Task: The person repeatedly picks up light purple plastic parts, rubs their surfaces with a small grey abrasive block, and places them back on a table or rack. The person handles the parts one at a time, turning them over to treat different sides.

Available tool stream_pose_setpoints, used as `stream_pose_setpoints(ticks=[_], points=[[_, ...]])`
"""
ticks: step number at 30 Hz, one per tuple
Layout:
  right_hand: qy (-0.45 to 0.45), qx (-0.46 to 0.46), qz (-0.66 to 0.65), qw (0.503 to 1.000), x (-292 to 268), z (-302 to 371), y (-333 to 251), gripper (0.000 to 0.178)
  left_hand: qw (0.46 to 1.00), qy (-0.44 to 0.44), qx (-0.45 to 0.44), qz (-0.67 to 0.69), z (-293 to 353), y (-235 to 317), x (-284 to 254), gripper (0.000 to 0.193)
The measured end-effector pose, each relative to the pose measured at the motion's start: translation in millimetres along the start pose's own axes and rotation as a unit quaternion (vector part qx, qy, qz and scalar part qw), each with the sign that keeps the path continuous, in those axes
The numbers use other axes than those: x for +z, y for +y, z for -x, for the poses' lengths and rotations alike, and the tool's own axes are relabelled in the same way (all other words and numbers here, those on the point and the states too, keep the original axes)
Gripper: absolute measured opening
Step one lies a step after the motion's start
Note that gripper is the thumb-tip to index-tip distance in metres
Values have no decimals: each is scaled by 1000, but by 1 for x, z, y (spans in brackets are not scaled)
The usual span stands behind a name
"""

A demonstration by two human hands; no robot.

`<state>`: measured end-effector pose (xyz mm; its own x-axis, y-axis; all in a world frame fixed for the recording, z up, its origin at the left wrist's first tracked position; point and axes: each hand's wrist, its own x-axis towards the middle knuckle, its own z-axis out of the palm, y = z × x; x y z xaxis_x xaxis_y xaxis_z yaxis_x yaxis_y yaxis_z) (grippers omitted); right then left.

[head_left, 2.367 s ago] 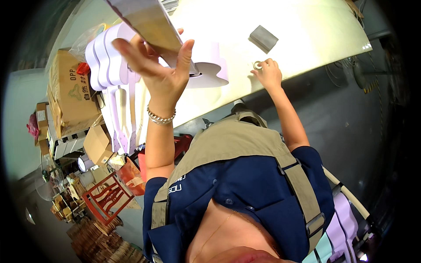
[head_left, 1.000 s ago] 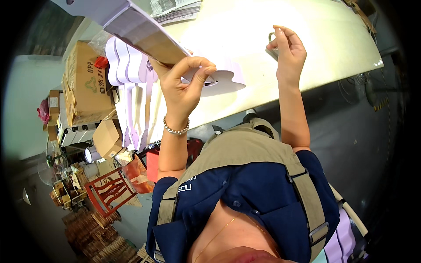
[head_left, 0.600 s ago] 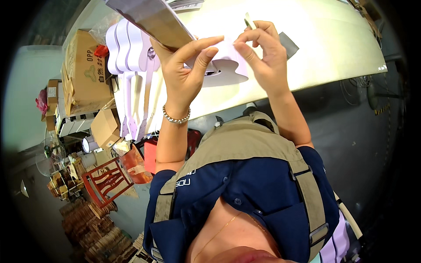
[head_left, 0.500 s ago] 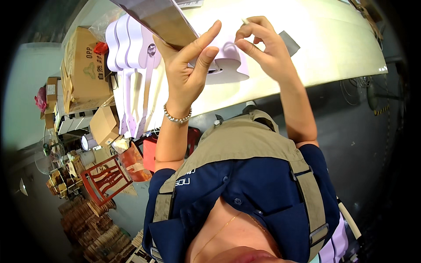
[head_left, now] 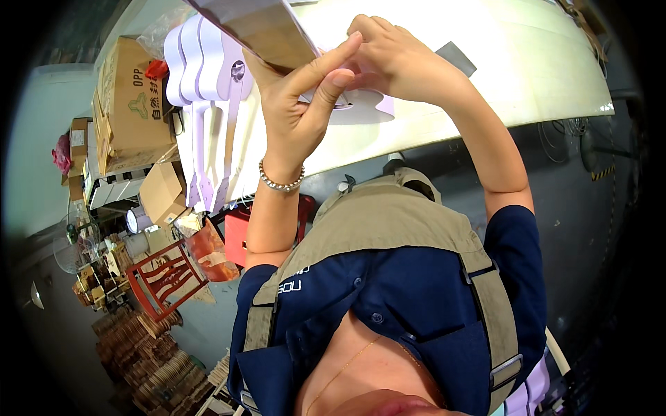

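The left hand (head_left: pixel 295 114) held a lilac ukulele (head_left: pixel 274 31), its index finger partly screening the right hand (head_left: pixel 395 62), whose grip I couldn't tell, between a ukulele row (head_left: pixel 214 66) and a grey block (head_left: pixel 458 58) on the desk (head_left: pixel 534 76).

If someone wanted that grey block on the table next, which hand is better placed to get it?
Probably the right hand: it is nearer the grey block, though whether it already holds something is hidden. The left hand is farther off, up against the lilac piece with a brownish face.

Held piece (head_left: pixel 270 33) brown, lilac-edged; guitars (head_left: pixel 216 66) lilac; block (head_left: pixel 457 58) grey; apron (head_left: pixel 395 225) khaki; shirt (head_left: pixel 416 288) navy.
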<state>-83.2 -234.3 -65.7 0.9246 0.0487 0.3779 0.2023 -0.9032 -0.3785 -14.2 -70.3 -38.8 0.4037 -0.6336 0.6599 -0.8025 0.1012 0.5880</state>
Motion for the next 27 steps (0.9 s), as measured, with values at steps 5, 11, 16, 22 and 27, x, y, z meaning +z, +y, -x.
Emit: stream_pose_setpoints(ticks=[5,11,16,22,27], points=[[103,138,39,984,-11,-1,-3,30,999,-9,29,-36,2,-2,-4,25],[128,341,-122,923,65,62,80,26,984,105,118,-87,10,-28,-5,78],[-29,355,123,926,135,142,122,34,970,221,-68,70,29,-39,-15,76],[78,291,122,946,125,131,88,32,880,367,-274,125,80,-51,-64,26],[18,390,-581,714,160,116,45,72,804,460,-322,194,130,-54,-84,37]])
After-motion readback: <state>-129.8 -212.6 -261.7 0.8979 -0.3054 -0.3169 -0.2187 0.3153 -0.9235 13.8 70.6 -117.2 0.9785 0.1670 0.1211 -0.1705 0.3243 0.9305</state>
